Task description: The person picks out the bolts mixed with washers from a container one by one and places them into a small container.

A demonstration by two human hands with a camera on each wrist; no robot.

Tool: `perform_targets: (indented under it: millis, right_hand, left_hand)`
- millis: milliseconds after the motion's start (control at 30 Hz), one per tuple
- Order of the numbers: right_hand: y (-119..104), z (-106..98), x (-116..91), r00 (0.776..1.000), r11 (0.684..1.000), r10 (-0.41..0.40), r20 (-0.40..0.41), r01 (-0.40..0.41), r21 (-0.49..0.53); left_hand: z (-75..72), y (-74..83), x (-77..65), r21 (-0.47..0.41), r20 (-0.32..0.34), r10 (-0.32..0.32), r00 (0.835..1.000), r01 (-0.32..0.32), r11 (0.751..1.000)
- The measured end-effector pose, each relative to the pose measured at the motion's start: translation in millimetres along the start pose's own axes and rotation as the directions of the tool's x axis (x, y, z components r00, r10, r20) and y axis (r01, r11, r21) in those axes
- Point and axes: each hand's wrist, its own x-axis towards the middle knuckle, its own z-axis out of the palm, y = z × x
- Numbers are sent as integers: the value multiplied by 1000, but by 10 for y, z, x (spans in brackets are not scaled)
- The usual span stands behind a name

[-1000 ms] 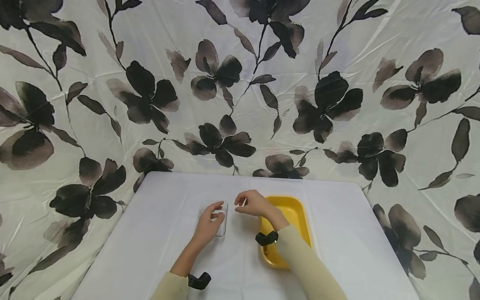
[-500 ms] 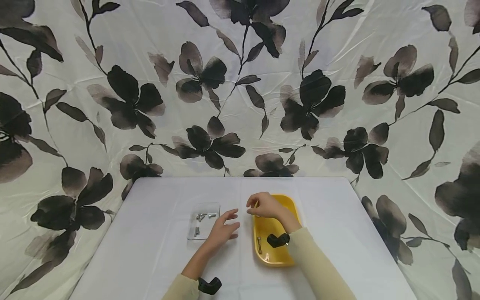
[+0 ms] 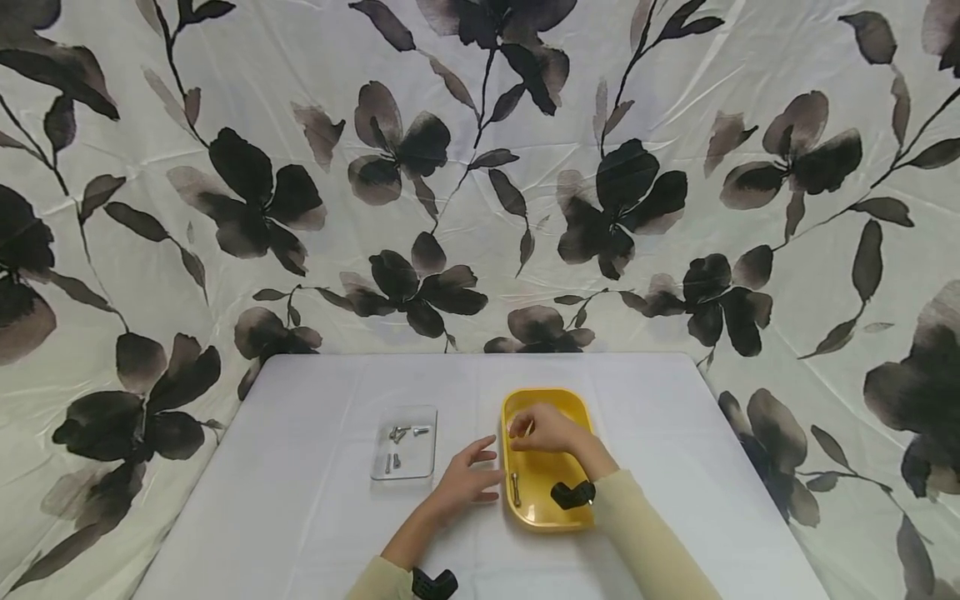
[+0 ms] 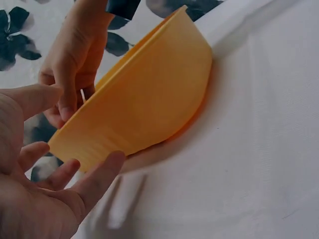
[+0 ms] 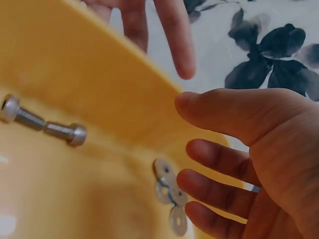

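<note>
My left hand (image 3: 465,483) is beside the left wall of the yellow tray (image 3: 536,521), its fingers spread and holding nothing. In the left wrist view its fingertips overlap the tray wall; I cannot tell whether they touch it. My right hand (image 3: 551,429) hangs over the far part of the tray, fingers loosely bent. The right wrist view shows its thumb apart from the fingers and nothing between them. Just past those fingertips, several flat washers (image 5: 164,172) lie in the tray. Two socket-head screws (image 5: 60,131) lie end to end along its wall.
Left of my left hand stands a small clear box (image 3: 402,478) with several short screws (image 3: 399,433) in it. A white cloth (image 3: 300,500) covers the table. Behind it hangs a flower-patterned curtain (image 3: 480,208).
My left hand has moved right from over the clear box to the yellow tray's side, uncovering the box's screws. My right hand has gone from the tray's left edge to over its inside.
</note>
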Motion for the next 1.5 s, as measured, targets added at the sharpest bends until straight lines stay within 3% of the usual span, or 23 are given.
perform_targets:
  millis: [300,500,933,1300,1500]
  right_hand:
    - [133,124,-34,998,996,58,32,-60,64]
    - [243,218,-50,987,983,116,114,-131,131]
    - [230,315,14,982,988,123,141,-135,77]
    - [197,320,-19,978,985,154,143,-164,61]
    - [226,335,8,980,986,159,123,-164,35]
  left_hand:
    - [104,-63,-31,-39,30,3,1000,-2,999]
    - [171,-146,-42,-77,16,11,1000,-10,997]
    - [187,-195,-91,-150,-4,19,1000,-19,988]
    - [220,-188,-116,-143,-13,-11,1000,9,990]
    - [220,-194,-99,-150,-22,7,1000,-10,989]
